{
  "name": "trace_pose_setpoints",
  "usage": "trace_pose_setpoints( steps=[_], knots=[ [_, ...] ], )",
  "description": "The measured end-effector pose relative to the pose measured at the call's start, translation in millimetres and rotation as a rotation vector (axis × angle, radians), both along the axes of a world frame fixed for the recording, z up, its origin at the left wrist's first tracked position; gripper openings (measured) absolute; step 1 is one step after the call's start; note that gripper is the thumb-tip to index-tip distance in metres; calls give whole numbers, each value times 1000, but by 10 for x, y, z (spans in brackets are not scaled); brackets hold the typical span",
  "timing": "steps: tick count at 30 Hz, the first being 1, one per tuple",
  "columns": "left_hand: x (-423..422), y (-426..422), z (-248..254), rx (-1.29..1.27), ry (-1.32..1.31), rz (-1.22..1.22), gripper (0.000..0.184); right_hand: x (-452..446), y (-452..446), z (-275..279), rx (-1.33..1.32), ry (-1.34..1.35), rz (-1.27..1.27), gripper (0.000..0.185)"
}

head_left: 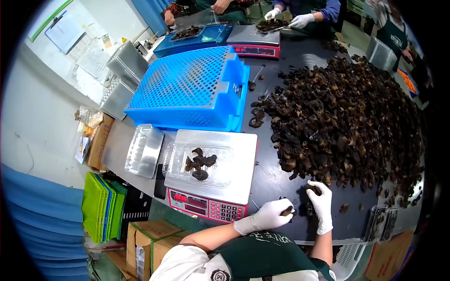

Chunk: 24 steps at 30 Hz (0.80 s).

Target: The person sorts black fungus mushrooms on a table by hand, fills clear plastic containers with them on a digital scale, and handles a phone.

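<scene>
My left hand (271, 216), in a white glove, is closed around a dark wood ear mushroom (287, 211) near the table's front edge. To its right, my gloved right hand (321, 204) pinches another dark wood ear piece (313, 189) between thumb and fingers. A large heap of wood ear mushrooms (342, 126) covers the table just beyond my right hand. To the left of my hands stands a red and silver digital scale (243, 175). On it lies a clear plastic tray (180, 175) with several wood ear pieces (201, 160) in it.
An upturned blue crate (183, 82) stands behind the scale, with stacked clear trays (144, 151) at its left. Across the table, gloved hands (301, 20) of another person work at a second scale (255, 37); more hands are beside them. Clear containers (380, 224) sit at the right edge.
</scene>
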<state>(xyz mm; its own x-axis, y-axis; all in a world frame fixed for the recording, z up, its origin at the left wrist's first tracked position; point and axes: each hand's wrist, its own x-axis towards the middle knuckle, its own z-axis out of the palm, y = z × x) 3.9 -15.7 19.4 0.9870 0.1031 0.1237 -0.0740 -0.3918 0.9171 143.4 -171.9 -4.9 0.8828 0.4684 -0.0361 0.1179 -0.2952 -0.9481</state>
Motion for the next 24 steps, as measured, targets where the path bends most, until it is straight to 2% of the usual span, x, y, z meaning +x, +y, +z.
trace_pose_setpoints(
  steps=[2, 3, 4, 5, 6, 7, 8, 9, 10, 11, 13, 14, 15, 17, 18, 19, 21, 22, 23, 24],
  knots=[
    [-107, 250, 331, -77, 79, 89, 15, -55, 257, 273, 86, 102, 85, 22],
    [-172, 383, 364, -123, -22, 198, 15, -100, 440, 442, 131, 133, 114, 23],
    [-245, 552, 493, 101, -67, 325, 14, -130, 610, 617, 132, 115, 183, 23],
    [-323, 710, 560, -94, 24, 490, 12, -135, 789, 646, 137, 56, 252, 24],
    [-391, 880, 640, -451, 53, 630, 17, -159, 993, 646, 189, 60, 300, 24],
    [-443, 1088, 738, -60, -91, 754, 22, -202, 1202, 733, 225, 161, 344, 24],
    [-517, 1454, 509, 200, -292, 816, 22, -226, 1458, 630, 307, -62, 388, 23],
    [-618, 1648, 453, -10, -222, 1003, 21, -256, 1670, 698, 283, -165, 442, 23],
    [-579, 1672, 709, -147, -268, 1071, 21, -334, 1806, 1028, 179, 294, 529, 25],
    [-686, 1909, 592, -138, -217, 1129, 18, -383, 1991, 1054, 135, 448, 613, 27],
    [-854, 2390, 205, -7, -333, 1141, 16, -554, 2359, 804, 299, 36, 700, 30],
    [-872, 2423, 232, -123, -237, 1159, 15, -637, 2530, 774, 379, -170, 705, 31],
    [-864, 2437, 218, -123, -239, 1154, 15, -691, 2599, 747, 313, -331, 708, 34],
    [-857, 2447, 139, 75, -112, 1059, 20, -767, 2702, 804, 186, -307, 863, 39],
    [-854, 2433, 52, -37, -89, 1064, 30, -747, 2692, 825, 41, -452, 951, 40],
    [-825, 2396, 71, 36, -97, 1062, 35, -803, 2685, 752, 67, -576, 876, 43],
    [-795, 2328, 140, 101, -137, 1146, 29, -797, 2663, 617, 231, -599, 771, 44],
    [-868, 2436, 24, 28, -97, 1183, 28, -718, 2603, 664, 297, -502, 757, 42],
    [-858, 2388, 154, 124, -80, 1186, 27, -631, 2512, 699, 362, -401, 741, 40],
    [-846, 2348, 265, 72, -50, 1206, 27, -559, 2463, 521, 457, -270, 699, 36]
  ],
)
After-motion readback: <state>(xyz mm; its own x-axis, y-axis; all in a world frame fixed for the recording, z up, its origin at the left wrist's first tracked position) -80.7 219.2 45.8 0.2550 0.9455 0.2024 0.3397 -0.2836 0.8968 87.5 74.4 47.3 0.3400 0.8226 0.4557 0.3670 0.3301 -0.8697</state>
